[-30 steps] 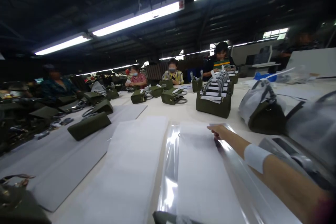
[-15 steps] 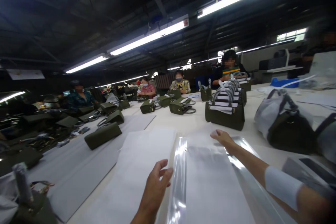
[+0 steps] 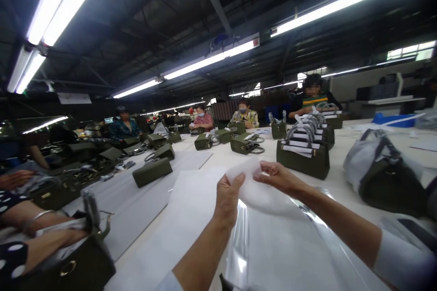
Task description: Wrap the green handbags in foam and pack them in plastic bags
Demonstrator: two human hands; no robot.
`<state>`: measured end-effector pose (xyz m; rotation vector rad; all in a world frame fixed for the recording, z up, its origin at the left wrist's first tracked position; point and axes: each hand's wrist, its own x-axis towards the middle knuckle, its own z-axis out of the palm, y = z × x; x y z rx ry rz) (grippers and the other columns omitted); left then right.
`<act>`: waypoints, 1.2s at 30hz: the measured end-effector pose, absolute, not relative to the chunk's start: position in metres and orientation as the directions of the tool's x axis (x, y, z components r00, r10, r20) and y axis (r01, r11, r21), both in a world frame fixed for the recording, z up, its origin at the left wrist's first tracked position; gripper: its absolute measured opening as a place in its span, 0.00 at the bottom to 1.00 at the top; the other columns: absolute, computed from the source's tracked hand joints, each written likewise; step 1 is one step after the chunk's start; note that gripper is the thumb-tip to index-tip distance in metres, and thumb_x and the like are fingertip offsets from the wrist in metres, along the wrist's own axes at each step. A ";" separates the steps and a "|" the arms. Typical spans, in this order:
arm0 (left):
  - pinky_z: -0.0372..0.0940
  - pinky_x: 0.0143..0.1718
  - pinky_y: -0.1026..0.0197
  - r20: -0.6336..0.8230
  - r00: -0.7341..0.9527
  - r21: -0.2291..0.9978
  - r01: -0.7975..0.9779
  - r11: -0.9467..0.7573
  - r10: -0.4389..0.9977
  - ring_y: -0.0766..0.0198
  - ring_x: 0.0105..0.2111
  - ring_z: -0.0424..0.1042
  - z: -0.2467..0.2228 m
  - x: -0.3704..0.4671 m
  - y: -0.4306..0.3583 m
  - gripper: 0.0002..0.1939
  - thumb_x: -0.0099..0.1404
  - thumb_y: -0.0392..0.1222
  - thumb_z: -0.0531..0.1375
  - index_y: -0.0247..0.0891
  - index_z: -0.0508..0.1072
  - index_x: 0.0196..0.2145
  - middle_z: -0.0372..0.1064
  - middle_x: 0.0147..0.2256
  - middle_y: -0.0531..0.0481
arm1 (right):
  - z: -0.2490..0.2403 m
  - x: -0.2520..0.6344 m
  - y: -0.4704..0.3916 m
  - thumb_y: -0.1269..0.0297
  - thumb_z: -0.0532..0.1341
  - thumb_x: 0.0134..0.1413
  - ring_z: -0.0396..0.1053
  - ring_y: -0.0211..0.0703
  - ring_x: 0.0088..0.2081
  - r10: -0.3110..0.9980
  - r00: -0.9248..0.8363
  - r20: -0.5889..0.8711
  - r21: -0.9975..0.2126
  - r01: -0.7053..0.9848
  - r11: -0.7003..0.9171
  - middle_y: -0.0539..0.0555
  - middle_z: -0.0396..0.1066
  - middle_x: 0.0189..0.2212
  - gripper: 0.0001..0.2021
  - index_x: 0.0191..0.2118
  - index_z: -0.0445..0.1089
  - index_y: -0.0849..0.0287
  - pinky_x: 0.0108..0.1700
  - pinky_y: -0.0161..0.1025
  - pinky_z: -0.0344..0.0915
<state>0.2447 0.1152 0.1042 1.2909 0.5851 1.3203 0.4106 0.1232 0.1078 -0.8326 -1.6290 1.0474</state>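
Observation:
A thin, slightly see-through white sheet (image 3: 247, 173) is lifted off the table at its far edge, between my hands. My left hand (image 3: 228, 193) pinches that edge between thumb and fingers. Close by on the right, my right hand (image 3: 282, 177) also grips the edge with its fingertips. The sheet's lower part trails toward me over shiny clear plastic (image 3: 241, 236). Left of the plastic lie more white sheets (image 3: 194, 195). Just beyond my right hand stands a dark green handbag (image 3: 300, 159) with wrapped handles and white paper on top.
At lower left, another person's arms in polka-dot sleeves (image 3: 13, 254) reach over a green handbag (image 3: 68, 268). A grey board (image 3: 136, 209) carries a green bag (image 3: 152, 173). A partly wrapped bag (image 3: 389, 177) stands at right. Several people sit across the white table (image 3: 218, 160).
My left hand has moved up and right and has taken hold of the sheet's edge. The edge is raised. A person's arms have come in at the left. The view has shifted.

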 end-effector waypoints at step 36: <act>0.40 0.54 0.29 0.871 0.297 0.132 0.626 -0.769 0.391 0.39 0.60 0.40 0.056 0.186 -0.107 0.08 0.61 0.34 0.50 0.36 0.69 0.33 0.43 0.61 0.41 | 0.069 0.360 -0.085 0.59 0.42 0.62 0.41 0.49 0.62 0.675 -0.054 0.736 -0.306 0.863 0.403 0.58 0.44 0.62 0.25 0.63 0.42 0.58 0.59 0.55 0.48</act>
